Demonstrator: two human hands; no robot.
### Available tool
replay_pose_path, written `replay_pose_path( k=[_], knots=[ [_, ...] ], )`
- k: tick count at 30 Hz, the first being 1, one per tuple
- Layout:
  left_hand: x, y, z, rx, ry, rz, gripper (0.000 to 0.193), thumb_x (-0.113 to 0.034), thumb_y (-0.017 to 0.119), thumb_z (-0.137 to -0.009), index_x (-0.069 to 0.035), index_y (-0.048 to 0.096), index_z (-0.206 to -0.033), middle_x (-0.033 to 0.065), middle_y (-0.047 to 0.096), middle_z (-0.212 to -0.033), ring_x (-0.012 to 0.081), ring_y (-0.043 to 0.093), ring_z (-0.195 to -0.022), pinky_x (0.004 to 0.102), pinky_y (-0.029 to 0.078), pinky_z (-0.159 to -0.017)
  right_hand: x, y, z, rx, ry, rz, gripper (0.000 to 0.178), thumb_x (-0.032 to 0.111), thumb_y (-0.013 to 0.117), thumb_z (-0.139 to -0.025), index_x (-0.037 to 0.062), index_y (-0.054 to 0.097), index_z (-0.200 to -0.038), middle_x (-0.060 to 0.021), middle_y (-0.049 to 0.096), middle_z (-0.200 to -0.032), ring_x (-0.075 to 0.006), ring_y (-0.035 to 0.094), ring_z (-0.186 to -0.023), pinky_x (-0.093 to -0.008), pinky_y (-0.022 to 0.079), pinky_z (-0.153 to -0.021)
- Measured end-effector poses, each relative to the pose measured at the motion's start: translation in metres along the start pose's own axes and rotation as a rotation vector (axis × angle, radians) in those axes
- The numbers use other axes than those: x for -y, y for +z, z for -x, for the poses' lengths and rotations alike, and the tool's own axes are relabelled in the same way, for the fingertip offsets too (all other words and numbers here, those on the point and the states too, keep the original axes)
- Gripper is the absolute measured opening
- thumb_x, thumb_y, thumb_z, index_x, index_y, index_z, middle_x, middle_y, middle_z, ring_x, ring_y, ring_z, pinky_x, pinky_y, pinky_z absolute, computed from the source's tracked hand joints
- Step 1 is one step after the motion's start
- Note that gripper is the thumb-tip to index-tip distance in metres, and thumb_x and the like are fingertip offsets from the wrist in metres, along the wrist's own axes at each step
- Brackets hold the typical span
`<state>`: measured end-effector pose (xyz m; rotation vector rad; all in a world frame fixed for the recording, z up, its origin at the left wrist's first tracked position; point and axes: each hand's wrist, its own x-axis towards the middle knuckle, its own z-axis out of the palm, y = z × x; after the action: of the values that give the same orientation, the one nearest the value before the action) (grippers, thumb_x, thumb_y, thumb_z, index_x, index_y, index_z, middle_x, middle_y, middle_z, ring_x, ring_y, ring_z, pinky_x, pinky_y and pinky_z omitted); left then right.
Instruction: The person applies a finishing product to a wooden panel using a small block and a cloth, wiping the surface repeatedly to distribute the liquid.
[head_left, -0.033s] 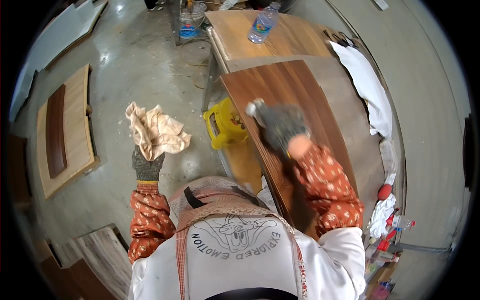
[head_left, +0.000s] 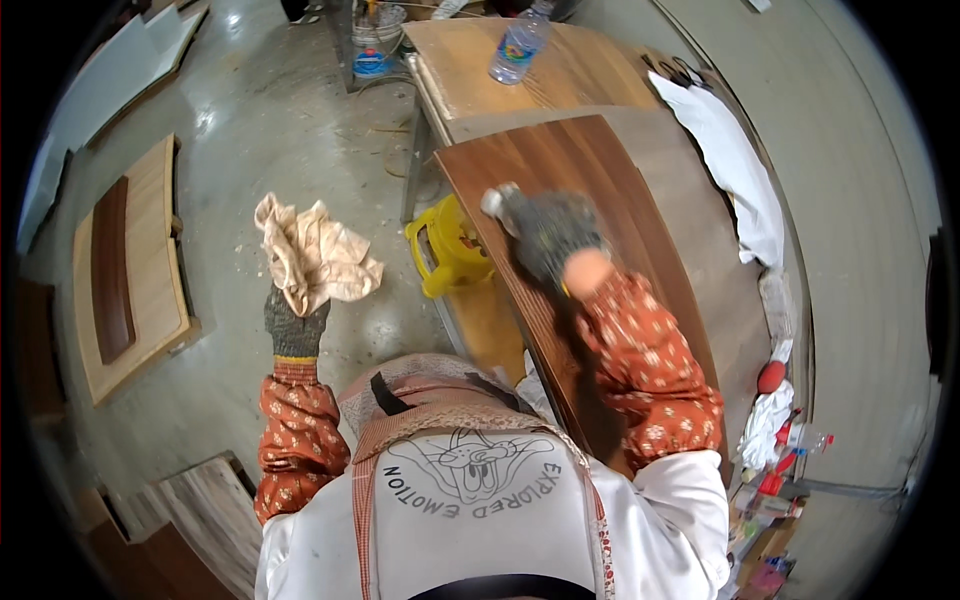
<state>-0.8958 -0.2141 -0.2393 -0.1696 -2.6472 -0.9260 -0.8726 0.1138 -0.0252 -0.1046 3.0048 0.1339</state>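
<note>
My left hand, in a dark grey knitted glove, is closed on a crumpled cream cloth rag with faint patterning. It holds the rag up over the floor, left of the workbench. My right hand, gloved the same way, lies over the left part of a dark brown wood-grain board. Its fingers are closed around something small and whitish at the board's left edge, whose kind I cannot make out. The board lies flat on the bench, with its near end partly behind my right sleeve.
A plastic bottle stands on a lighter panel at the bench's far end. White cloth lies along the right side. A yellow stool stands beside the bench. Boards rest at the left, and buckets stand far off.
My right hand has shifted slightly up and left across the board. The left hand still holds the rag, and the whole view has moved a little.
</note>
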Motion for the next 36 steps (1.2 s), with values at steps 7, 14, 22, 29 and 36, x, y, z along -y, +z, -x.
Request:
replay_pose_path(
  k=[7,14,22,29,36],
  knots=[
    [-0.091,0.015,-0.100,-0.090,0.622,0.284,0.036,-0.010,0.053,-0.087,-0.001,0.052,-0.122,0.0151,0.060,-0.113,0.0249,0.058,-0.103,0.0365,0.049,-0.087,-0.003,-0.007,-0.007,0.087,0.083,-0.002,0.030,0.012,0.059,-0.078,0.0188,0.064,-0.106,-0.0168,0.065,-0.096,-0.0333,0.062,-0.093,-0.0433,0.048,-0.077],
    [-0.240,0.066,-0.046,0.370,0.999,0.273,0.042,-0.027,0.057,-0.087,-0.013,0.052,-0.126,0.0138,0.051,-0.129,0.0311,0.044,-0.124,0.0425,0.028,-0.108,-0.052,0.016,0.113,-0.089,0.449,-0.052,0.029,0.015,0.056,-0.074,0.0120,0.063,-0.102,-0.0152,0.065,-0.077,-0.0350,0.063,-0.075,-0.0456,0.048,-0.064],
    [-0.223,0.107,-0.131,0.335,1.041,-0.281,0.051,-0.038,0.042,-0.092,-0.013,0.042,-0.136,0.0146,0.036,-0.143,0.0326,0.030,-0.133,0.0517,0.020,-0.109,-0.062,0.021,0.233,-0.293,1.132,-0.248,0.064,0.026,0.069,-0.071,0.0104,0.048,-0.129,-0.0186,0.064,-0.102,-0.0352,0.063,-0.090,-0.0437,0.050,-0.077],
    [-0.296,0.070,0.053,0.649,1.419,0.422,0.058,-0.036,0.044,-0.089,-0.004,0.036,-0.137,0.0187,0.032,-0.141,0.0345,0.025,-0.135,0.0489,0.012,-0.112,-0.050,0.044,0.269,-0.680,1.396,-0.553,0.074,0.016,0.076,-0.068,0.0131,0.043,-0.135,-0.0127,0.065,-0.104,-0.0257,0.064,-0.092,-0.0383,0.050,-0.081],
    [-0.192,0.125,-0.186,0.206,1.440,-0.375,0.041,-0.032,0.040,-0.094,-0.026,0.046,-0.134,0.0178,0.032,-0.144,0.0389,0.027,-0.133,0.0570,0.021,-0.105,-0.044,0.081,0.337,-1.011,1.474,-0.534,0.077,0.018,0.079,-0.069,0.0081,0.041,-0.136,-0.0112,0.058,-0.118,-0.0225,0.058,-0.105,-0.0344,0.044,-0.093]
  ],
)
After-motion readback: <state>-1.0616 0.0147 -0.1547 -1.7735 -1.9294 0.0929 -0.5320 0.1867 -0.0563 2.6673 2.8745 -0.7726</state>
